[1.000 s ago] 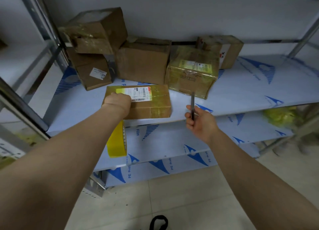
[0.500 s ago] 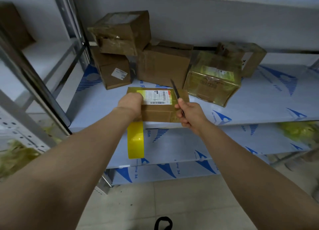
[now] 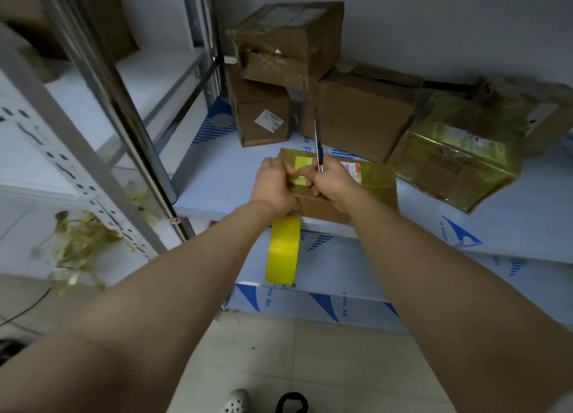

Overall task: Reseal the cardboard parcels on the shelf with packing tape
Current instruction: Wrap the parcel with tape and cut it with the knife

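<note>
A flat cardboard parcel [image 3: 370,189], wrapped in yellow tape and bearing a label, lies at the front edge of the white shelf [image 3: 223,177]. My left hand [image 3: 274,185] curls over its left end and grips the yellow tape there. The yellow tape roll [image 3: 283,251] hangs just below that hand, in front of the shelf edge. Right beside the left hand, my right hand [image 3: 332,183] holds a thin knife [image 3: 318,140] over the parcel's top, blade pointing up and away. Both hands meet over the taped label.
Several brown boxes are stacked at the back, one [image 3: 288,40] on top of another [image 3: 263,118], plus a large one [image 3: 359,115]. A yellow-taped parcel [image 3: 455,161] lies on the right. A metal upright [image 3: 130,109] stands on the left, with tape scraps [image 3: 80,242] below.
My right hand moved left with the knife until it met my left hand over the parcel. The view shifted left and closer. My left hand stayed on the parcel's left end.
</note>
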Motion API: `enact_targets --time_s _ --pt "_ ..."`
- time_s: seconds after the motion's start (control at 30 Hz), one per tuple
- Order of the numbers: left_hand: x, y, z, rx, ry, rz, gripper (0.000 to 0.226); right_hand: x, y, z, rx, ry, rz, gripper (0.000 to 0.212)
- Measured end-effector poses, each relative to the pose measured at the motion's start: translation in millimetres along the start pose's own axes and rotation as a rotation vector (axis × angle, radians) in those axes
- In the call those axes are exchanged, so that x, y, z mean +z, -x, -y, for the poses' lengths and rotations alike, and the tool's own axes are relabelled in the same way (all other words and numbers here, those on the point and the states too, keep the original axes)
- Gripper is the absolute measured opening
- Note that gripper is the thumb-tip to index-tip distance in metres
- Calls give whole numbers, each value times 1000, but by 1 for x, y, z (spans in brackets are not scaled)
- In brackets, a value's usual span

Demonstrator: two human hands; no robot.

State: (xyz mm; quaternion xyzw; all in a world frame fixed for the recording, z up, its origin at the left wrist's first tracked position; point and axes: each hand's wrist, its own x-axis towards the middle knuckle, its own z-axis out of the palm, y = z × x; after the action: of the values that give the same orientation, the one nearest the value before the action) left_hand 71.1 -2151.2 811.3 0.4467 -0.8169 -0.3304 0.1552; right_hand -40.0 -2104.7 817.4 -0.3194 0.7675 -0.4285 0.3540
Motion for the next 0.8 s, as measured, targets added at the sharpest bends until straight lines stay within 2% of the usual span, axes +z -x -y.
enact_targets --time_s 0.13,0.2,0.23,0.3,0.33,0.4,0.47,0.5,0.6,0.7,0.8 --pt "9 17 1 -103 74 -158 68 -1 -4 -2 3 2 26 18" --pt "13 23 7 -270 73 -179 71 0 -2 -2 -35 65 61 28" --pt "15 23 12 -407 149 -137 75 1 0 -1 -57 121 82 38" --pt "13 26 16 -669 466 5 78 1 6 3 -80 241 107 54" --pt "11 30 17 -720 615 88 72 1 9 5 -89 292 113 57" --pt "10 35 20 -724 750 218 50 2 11 6 -105 356 114 57" --pt "8 41 17 -695 813 286 28 3 11 7 -120 371 118 55" --pt "8 41 17 -679 820 286 25 3 11 7 -123 369 122 55" --pt "15 39 20 -624 709 225 43 1 12 8 -122 356 136 52" --pt "23 48 28 -599 608 227 33 0 9 7 -112 343 146 56" --pt "31 57 33 -558 622 218 39 1 8 6 -110 345 129 59"
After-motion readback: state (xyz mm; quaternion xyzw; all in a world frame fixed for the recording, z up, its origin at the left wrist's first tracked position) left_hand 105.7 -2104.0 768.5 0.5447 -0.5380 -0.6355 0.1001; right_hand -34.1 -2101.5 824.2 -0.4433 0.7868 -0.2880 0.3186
